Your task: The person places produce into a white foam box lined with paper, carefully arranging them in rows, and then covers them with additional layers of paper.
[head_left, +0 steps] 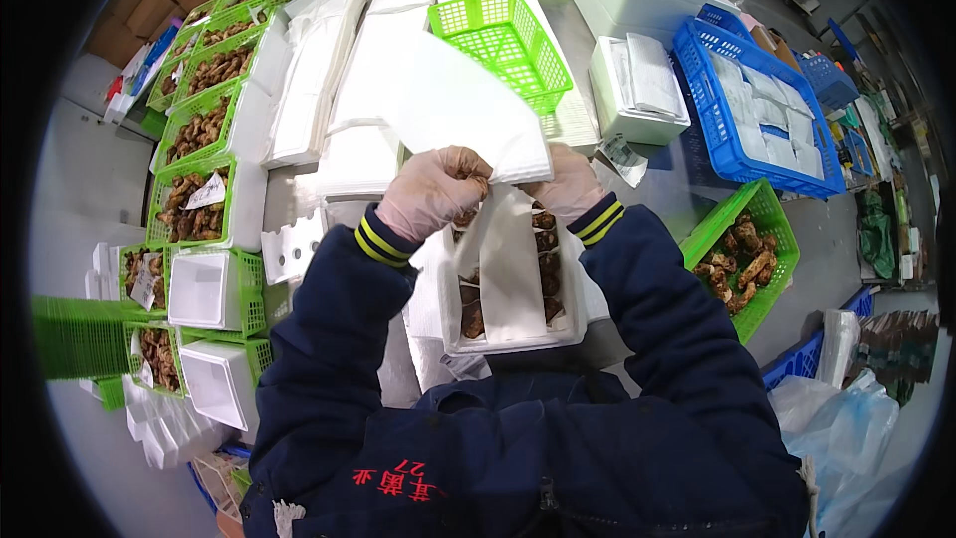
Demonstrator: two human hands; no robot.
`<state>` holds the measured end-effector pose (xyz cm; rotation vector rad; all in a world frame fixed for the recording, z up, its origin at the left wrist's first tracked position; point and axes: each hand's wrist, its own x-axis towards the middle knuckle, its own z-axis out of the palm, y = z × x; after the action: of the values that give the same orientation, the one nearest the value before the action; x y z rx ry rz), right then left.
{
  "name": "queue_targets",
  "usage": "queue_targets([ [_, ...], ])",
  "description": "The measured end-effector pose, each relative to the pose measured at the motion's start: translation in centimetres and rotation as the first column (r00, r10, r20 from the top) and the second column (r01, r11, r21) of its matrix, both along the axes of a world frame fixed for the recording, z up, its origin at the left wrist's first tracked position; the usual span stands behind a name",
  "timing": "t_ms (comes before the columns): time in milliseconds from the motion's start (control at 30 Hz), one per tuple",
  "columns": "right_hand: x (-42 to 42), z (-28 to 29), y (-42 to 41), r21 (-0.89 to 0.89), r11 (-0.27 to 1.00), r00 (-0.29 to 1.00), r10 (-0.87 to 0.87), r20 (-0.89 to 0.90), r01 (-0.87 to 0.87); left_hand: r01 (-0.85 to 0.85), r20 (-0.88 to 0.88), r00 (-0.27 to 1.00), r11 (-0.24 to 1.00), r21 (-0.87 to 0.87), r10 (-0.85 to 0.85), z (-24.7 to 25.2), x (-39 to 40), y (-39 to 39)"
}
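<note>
My left hand (437,193), in a thin translucent glove, pinches the lower edge of a large white paper sheet (470,104). The gloved right hand (565,183) holds the same sheet by its corner; its fingertips are partly hidden behind the paper. Below both hands stands a white foam box (515,347) holding brown mushrooms (550,276) in rows. A pale paper strip (512,284) lies lengthwise over the middle of the box, and another flap hangs beside it under my left hand.
Beyond the sheet sits a green plastic basket (497,45). Paper stacks (306,82) lie left of it. Green baskets of mushrooms (198,131) line the left side. At right are a blue crate (754,119) with white packets and a tilted green basket (777,254) with mushrooms.
</note>
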<state>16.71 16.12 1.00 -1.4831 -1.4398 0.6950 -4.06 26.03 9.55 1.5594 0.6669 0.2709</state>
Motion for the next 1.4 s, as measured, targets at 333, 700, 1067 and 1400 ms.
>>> queue_targets([
  [333, -1.5, 3.6, -13.7, -0.408, 0.895, 0.812, -0.099, -0.575, -0.18, 0.093, 0.139, 0.99, 0.653, -0.752, 0.019, -11.7, -12.1, -12.5],
  [700, -1.4, 5.2, -18.0, -0.487, 0.867, 0.771, -0.235, -0.591, -0.109, -0.25, -0.038, 0.955, 0.726, -0.641, 0.296, -4.6, -8.7, -17.3],
  [1067, -5.0, 10.0, -18.8, 0.003, 0.977, 0.698, -0.151, -0.7, 0.214, -0.536, 0.352, 0.629, 0.715, -0.449, 0.693, 1.1, -6.4, -16.7],
  [1400, -3.9, 12.6, -20.0, -0.06, 0.997, 0.885, -0.061, -0.461, 0.037, -0.276, 0.485, 0.835, 0.96, -0.042, 0.261, 0.7, -10.2, -15.7],
])
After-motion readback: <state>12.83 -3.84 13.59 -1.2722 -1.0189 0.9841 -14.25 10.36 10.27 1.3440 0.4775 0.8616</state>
